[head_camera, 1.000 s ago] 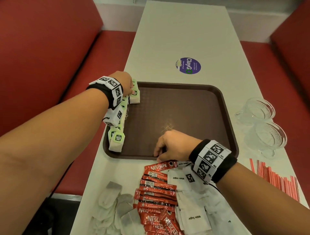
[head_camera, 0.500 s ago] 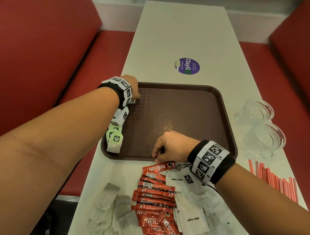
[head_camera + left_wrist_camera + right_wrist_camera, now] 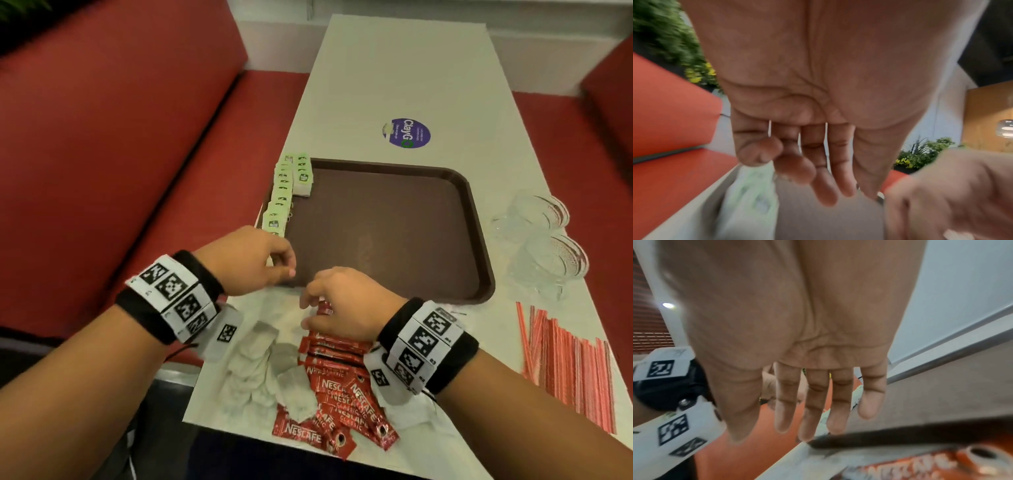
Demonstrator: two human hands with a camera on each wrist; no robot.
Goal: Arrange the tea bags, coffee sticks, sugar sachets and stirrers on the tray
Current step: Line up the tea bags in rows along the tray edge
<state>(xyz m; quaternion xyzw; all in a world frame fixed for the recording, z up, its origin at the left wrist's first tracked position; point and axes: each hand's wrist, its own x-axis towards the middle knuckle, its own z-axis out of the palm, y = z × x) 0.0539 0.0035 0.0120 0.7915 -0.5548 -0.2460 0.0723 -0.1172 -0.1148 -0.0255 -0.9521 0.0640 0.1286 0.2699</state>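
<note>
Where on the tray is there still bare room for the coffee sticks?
Tray floor is bare from the tea bag row on its left rim across to the right rim. Crowded: the near table edge, with coffee sticks and loose tea bags.

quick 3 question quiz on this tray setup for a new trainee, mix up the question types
1. True or false: the stirrers already lie on the tray.
2. Along which edge of the tray are the tea bags lined up? A) left B) right C) far
3. Fill in: the right hand hovers over the red ____ sticks.

Key: 1 false, they lie on the table at the right; 2 A; 3 coffee.
</note>
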